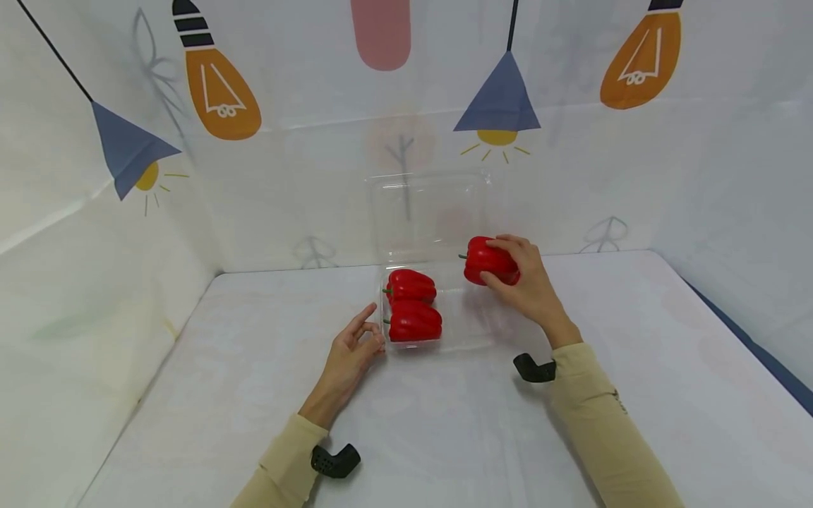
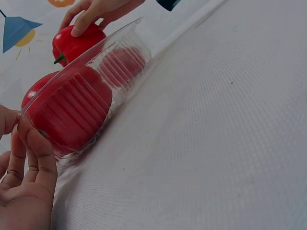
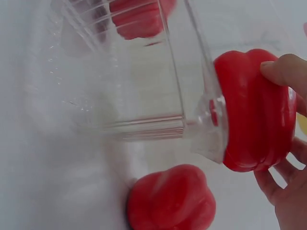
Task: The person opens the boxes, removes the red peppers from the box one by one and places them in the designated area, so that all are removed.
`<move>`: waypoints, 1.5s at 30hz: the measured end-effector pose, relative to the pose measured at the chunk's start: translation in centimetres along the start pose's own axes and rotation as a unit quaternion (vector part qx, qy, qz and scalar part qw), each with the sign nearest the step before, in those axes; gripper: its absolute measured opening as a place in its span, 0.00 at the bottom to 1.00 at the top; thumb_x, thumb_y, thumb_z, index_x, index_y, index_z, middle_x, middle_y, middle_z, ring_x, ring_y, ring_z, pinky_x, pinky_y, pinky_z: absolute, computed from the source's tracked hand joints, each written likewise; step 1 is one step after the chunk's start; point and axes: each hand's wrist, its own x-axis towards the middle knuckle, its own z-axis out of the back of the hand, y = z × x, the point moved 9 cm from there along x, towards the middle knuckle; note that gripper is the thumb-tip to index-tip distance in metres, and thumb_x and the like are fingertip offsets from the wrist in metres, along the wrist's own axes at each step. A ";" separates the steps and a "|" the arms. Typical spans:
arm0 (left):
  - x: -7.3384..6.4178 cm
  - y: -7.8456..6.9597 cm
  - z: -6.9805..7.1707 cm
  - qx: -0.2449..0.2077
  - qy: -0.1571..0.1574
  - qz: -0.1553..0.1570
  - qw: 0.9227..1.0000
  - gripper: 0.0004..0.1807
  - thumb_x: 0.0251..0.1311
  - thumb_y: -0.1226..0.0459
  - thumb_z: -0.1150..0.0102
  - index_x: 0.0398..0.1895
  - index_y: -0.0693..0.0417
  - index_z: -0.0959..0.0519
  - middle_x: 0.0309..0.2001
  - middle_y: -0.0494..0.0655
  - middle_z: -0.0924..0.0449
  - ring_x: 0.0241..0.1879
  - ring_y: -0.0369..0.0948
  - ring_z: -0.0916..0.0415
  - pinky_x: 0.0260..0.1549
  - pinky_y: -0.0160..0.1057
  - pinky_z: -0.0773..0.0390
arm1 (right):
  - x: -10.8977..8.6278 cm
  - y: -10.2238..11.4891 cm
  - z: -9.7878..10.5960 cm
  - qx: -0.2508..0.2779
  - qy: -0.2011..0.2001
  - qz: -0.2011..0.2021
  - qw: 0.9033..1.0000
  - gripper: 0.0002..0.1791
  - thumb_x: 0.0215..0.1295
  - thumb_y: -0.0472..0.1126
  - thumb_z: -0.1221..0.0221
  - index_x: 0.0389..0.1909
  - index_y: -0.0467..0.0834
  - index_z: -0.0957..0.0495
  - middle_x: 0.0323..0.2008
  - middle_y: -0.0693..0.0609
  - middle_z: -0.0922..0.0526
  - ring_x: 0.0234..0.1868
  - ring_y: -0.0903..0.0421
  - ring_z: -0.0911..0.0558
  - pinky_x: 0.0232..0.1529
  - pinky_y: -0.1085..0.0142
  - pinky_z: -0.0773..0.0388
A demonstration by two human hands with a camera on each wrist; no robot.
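A clear plastic clamshell box [image 1: 466, 339] stands on the table with its lid [image 1: 432, 212] raised at the back. Two red bell peppers lie along its left side, a rear pepper [image 1: 411, 286] and a front pepper [image 1: 416, 322], stems pointing left. My left hand [image 1: 348, 360] pinches the box's front left corner, its index finger stretched along the side. Over the box's right rear part, my right hand [image 1: 530, 282] grips a third red bell pepper [image 1: 488, 261], thumb in front and fingers over the top. The right wrist view shows this held pepper [image 3: 254, 110] beside a plastic edge.
Another red pepper [image 3: 170, 199] shows low in the right wrist view; I cannot match it in the head view. A white cloth [image 1: 254, 339] covers the table. Behind it hangs a white sheet [image 1: 286, 190] printed with lamps and bulbs. Black curved devices [image 1: 336, 462] sit at both wrists.
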 end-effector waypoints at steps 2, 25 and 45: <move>0.0 0.0 0.0 -0.005 0.001 0.000 1.000 0.36 0.61 0.73 0.45 0.72 0.49 0.44 0.39 0.42 0.31 0.32 0.31 0.28 0.39 0.27 0.21 | 0.0 -0.1 0.2 0.002 -0.004 -0.007 1.000 0.32 0.54 0.38 0.34 0.61 0.48 0.32 0.63 0.46 0.35 0.63 0.47 0.37 0.50 0.44 0.23; 0.1 0.0 0.2 -0.019 0.000 0.003 1.000 0.36 0.60 0.74 0.46 0.72 0.50 0.44 0.38 0.41 0.30 0.34 0.32 0.27 0.38 0.28 0.21 | 0.1 -2.2 3.5 0.030 -0.080 -0.074 0.994 0.29 0.59 0.42 0.38 0.62 0.45 0.33 0.60 0.45 0.32 0.60 0.49 0.34 0.54 0.47 0.27; -0.1 0.3 -0.2 -0.029 0.031 0.019 0.999 0.32 0.63 0.72 0.47 0.71 0.52 0.42 0.39 0.41 0.29 0.35 0.34 0.26 0.40 0.28 0.21 | -0.8 -4.6 5.2 0.025 -0.104 -0.158 0.982 0.32 0.65 0.51 0.44 0.67 0.47 0.40 0.64 0.44 0.34 0.63 0.46 0.35 0.59 0.45 0.30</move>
